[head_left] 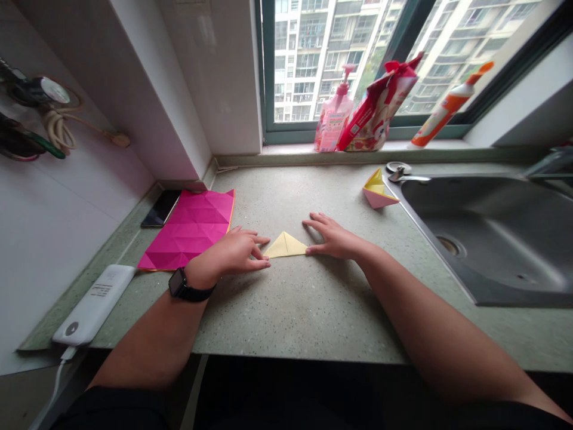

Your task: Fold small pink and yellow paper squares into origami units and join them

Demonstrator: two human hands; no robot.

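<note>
A flat yellow paper triangle (285,246) lies on the speckled stone counter (304,316), its point away from me. My left hand (233,254) rests palm down at its left corner, with the fingertips at the paper's edge. My right hand (331,237) lies flat at the right corner, fingers spread, and touches that tip. Neither hand grips the paper. Farther right, a folded yellow-and-pink paper piece (378,191) stands near the sink rim. A creased magenta paper sheet (188,230) lies to the left of my left hand.
A steel sink (487,239) with a faucet fills the right side. A smartphone (161,209) sits under the magenta sheet's edge, and a cabled white power bank (94,304) lies at the left. A pink soap pump bottle (333,113), a red-and-white bag (380,107) and an orange tube (447,107) stand on the windowsill.
</note>
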